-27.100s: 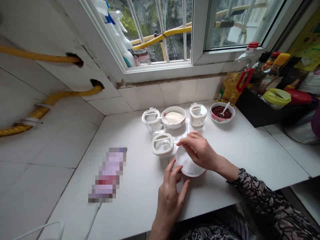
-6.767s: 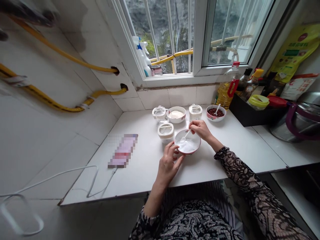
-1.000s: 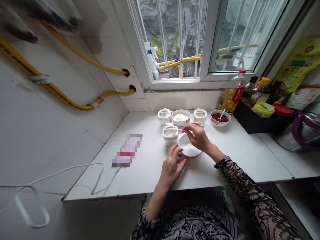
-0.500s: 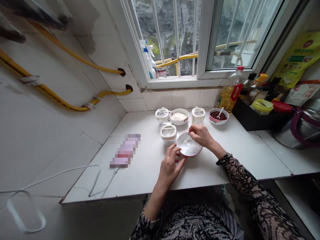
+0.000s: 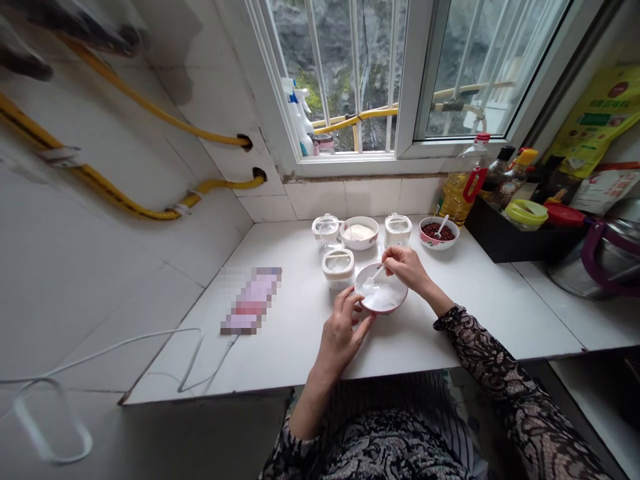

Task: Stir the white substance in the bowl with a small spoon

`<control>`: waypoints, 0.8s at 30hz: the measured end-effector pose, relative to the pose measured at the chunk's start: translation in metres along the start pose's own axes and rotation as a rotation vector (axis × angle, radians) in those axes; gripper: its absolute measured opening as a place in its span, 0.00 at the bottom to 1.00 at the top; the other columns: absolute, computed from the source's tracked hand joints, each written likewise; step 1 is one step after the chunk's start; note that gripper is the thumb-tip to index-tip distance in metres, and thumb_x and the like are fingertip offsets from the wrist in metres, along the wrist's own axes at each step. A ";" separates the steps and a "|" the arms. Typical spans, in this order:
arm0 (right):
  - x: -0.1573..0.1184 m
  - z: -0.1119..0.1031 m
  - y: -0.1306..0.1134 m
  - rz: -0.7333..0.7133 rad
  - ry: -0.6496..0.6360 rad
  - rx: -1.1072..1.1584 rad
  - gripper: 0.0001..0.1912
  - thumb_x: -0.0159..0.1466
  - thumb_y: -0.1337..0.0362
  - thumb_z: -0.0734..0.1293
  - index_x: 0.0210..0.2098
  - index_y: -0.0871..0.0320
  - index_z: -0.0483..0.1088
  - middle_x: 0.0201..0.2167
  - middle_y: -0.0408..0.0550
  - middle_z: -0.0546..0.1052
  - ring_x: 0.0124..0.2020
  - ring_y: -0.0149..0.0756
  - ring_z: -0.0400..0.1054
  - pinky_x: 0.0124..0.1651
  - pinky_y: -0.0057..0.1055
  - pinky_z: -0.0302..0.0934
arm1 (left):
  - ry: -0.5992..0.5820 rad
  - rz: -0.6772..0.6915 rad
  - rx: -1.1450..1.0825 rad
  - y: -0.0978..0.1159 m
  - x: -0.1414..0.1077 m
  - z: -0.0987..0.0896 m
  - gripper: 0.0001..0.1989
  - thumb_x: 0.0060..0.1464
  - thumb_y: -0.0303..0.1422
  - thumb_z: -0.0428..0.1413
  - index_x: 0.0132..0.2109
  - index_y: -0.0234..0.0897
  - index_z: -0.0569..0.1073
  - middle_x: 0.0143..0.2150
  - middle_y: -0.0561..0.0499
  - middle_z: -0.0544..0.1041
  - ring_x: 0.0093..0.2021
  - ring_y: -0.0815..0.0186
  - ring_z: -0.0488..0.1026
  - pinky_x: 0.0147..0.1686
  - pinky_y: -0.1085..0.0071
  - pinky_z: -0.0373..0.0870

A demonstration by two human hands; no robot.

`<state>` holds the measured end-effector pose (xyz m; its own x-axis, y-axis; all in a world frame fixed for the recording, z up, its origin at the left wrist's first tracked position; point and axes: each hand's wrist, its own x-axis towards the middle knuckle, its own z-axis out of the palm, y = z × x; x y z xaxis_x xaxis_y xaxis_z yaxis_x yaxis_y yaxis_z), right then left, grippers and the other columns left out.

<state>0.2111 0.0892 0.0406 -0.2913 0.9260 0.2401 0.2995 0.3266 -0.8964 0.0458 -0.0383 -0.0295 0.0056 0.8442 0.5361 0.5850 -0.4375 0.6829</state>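
On the white counter stands a bowl point(image 5: 384, 308) with a reddish rim and white contents inside. My left hand point(image 5: 344, 327) grips its near left side, thumb and fingers against the rim. In a pinch, my right hand point(image 5: 404, 267) holds a small white spoon point(image 5: 376, 275), its tip down in the left part of the bowl. Close behind my left hand is a lidded clear canister point(image 5: 338, 270). Farther back are a clear jug point(image 5: 326, 230), a bowl of pale grains point(image 5: 359, 233), another canister point(image 5: 398, 230) and a bowl of dark red beans point(image 5: 439, 233) with a spoon in it.
At the back right stand an oil bottle point(image 5: 463, 183) and a black box point(image 5: 505, 237) of seasoning bottles. A metal pot point(image 5: 575, 267) with a purple handle is at the right. On the left lies a blurred-out phone point(image 5: 251, 301) with a white cable point(image 5: 190, 390).
My right hand has shifted slightly to the right, and more of the spoon's handle shows. My left hand stays on the bowl's side.
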 end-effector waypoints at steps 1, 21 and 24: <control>0.000 -0.001 0.000 0.005 0.011 -0.011 0.05 0.50 0.68 0.60 0.22 0.57 0.68 0.15 0.38 0.69 0.18 0.29 0.64 0.28 0.25 0.59 | -0.003 -0.004 -0.001 0.000 0.000 0.000 0.14 0.60 0.30 0.57 0.53 0.41 0.67 0.59 0.42 0.67 0.37 0.69 0.78 0.34 0.69 0.82; -0.004 0.004 -0.003 -0.093 -0.049 -0.143 0.06 0.50 0.69 0.60 0.22 0.57 0.68 0.14 0.38 0.70 0.19 0.28 0.61 0.27 0.24 0.56 | -0.016 -0.015 0.011 0.000 0.000 -0.001 0.14 0.60 0.31 0.57 0.53 0.41 0.67 0.59 0.42 0.68 0.37 0.68 0.78 0.34 0.69 0.82; -0.005 0.006 -0.004 -0.088 -0.072 -0.108 0.06 0.50 0.69 0.60 0.23 0.57 0.68 0.14 0.39 0.70 0.18 0.28 0.61 0.26 0.24 0.55 | -0.013 -0.013 0.010 0.001 0.000 -0.001 0.14 0.60 0.31 0.57 0.53 0.41 0.67 0.59 0.42 0.68 0.37 0.68 0.78 0.34 0.69 0.82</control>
<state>0.2057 0.0820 0.0404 -0.3843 0.8780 0.2852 0.3643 0.4281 -0.8270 0.0453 -0.0386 -0.0281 0.0081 0.8537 0.5208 0.5927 -0.4235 0.6850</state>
